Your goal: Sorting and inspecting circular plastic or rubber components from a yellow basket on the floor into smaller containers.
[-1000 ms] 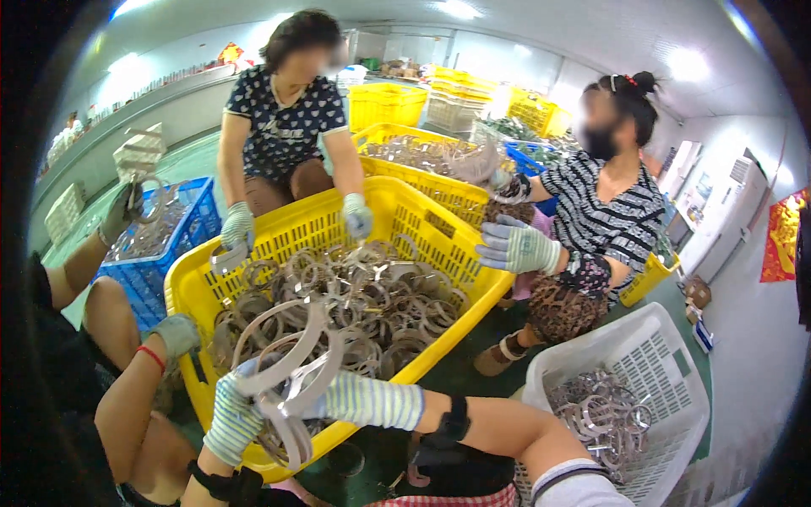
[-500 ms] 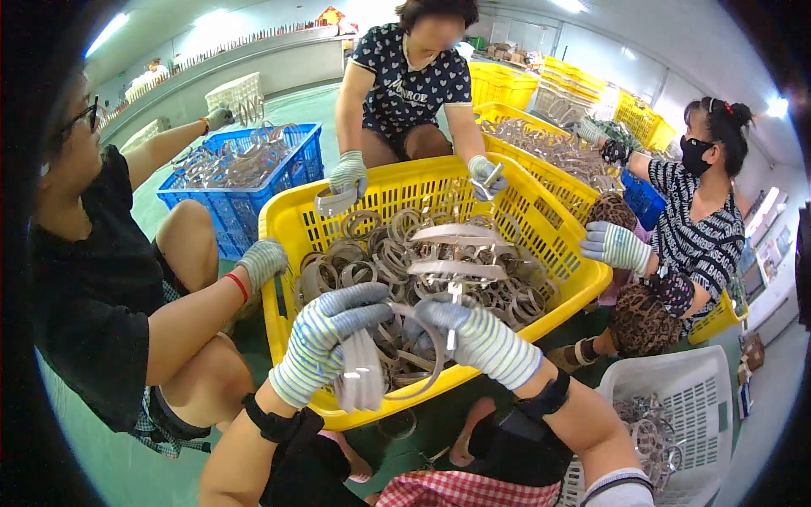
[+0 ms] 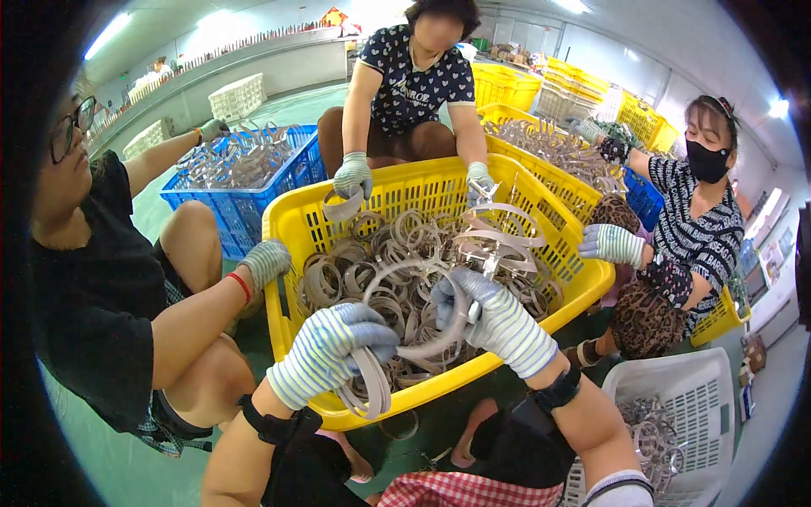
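The yellow crate (image 3: 448, 378) offers open room above its heap of rings (image 3: 414, 237), bounded by one co-worker's gloved hand (image 3: 269, 260) on the left rim and another's two gloved hands (image 3: 353, 176) at the far edge. It stands on a green floor (image 3: 169, 473) under lit ceiling lamps (image 3: 108, 35), with a blue crate (image 3: 245, 215) beyond its left side and a white basket (image 3: 714, 439) at near right. Over the heap, the right hand (image 3: 498, 319) grips the right side of a grey ring (image 3: 460, 319), nearly round, its opening facing the wearer; the left hand (image 3: 336, 351) grasps a stack of rings (image 3: 370, 384) whose bands slant down to the right, overlapping the near rim.
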Motion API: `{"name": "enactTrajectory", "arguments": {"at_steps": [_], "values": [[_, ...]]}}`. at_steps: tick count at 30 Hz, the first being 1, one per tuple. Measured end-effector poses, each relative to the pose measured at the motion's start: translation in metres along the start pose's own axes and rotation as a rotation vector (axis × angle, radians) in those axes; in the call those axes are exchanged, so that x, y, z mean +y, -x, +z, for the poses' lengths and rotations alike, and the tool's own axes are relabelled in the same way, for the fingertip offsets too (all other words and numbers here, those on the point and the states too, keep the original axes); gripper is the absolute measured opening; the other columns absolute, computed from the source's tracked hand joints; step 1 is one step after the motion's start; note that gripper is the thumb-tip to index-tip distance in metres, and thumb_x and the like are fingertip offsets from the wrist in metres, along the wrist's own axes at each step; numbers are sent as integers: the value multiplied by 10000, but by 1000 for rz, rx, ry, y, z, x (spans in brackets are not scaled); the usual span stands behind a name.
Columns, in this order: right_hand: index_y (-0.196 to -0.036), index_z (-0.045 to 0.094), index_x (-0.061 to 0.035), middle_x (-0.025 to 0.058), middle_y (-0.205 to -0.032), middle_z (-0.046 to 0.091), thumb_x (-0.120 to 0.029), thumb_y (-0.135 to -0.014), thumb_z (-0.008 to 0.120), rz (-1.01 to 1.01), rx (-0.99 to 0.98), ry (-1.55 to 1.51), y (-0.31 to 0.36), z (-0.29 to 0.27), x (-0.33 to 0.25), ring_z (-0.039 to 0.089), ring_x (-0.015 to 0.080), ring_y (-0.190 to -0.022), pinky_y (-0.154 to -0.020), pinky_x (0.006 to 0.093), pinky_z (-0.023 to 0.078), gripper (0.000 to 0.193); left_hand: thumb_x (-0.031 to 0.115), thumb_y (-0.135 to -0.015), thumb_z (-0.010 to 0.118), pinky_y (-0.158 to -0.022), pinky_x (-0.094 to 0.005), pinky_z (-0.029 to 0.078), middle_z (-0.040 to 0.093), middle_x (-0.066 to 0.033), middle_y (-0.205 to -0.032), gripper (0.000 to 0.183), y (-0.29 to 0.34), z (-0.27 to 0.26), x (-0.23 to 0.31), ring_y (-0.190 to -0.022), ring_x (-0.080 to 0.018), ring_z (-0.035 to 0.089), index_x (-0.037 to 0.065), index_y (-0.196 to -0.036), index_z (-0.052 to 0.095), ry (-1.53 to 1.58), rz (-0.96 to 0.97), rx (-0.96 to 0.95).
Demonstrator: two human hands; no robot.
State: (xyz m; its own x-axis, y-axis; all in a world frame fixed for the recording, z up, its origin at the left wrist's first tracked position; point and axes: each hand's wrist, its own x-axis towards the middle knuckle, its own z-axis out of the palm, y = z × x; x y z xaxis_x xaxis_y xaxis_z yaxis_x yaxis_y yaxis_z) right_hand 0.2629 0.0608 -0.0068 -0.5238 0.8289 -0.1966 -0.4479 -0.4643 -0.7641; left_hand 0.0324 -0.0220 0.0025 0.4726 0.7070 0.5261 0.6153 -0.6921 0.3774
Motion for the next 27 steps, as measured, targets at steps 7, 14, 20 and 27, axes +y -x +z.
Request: {"name": "enactTrajectory", "arguments": {"at_steps": [7, 14, 20, 27], "values": [[-1012, 615, -26, 37, -883, 631, -258, -812, 680, -421, -195, 859, 4, -3, -13, 595, 170, -774, -754, 295, 481, 314, 355, -915, 559, -439, -139, 255, 538, 55, -735, 278, 9, -11, -15, -501, 13, 354, 85, -971, 584, 1008, -724, 572], [-1074, 583, -27, 138, -900, 662, -227, -809, 669, -663, -161, 1187, -26, -11, 2, 639, 254, -831, -768, 325, 480, 343, 400, -899, 569, -435, -141, 252, 503, 98, -741, 253, -1, -17, -22, -501, 17, 345, 159, -975, 586, 1099, -938, 767], [-1053, 597, -24, 151, -949, 650, -176, -790, 665, -1073, -98, 1185, -24, 6, -9, 631, 309, -850, -739, 354, 489, 311, 379, -910, 560, -426, -159, 245, 540, 45, -738, 307, 5, -20, -38, -483, 5, 350, 88, -1007, 588, 1108, -777, 756], [-952, 607, -53, 141, -787, 618, -171, -735, 670, -1030, -215, 1660, -27, 6, -11, 600, 339, -706, -616, 423, 469, 255, 375, -913, 559, -424, -166, 228, 533, 43, -730, 300, 4, -24, -30, -476, -4, 322, 82, -976, 578, 1143, -725, 628]]}}
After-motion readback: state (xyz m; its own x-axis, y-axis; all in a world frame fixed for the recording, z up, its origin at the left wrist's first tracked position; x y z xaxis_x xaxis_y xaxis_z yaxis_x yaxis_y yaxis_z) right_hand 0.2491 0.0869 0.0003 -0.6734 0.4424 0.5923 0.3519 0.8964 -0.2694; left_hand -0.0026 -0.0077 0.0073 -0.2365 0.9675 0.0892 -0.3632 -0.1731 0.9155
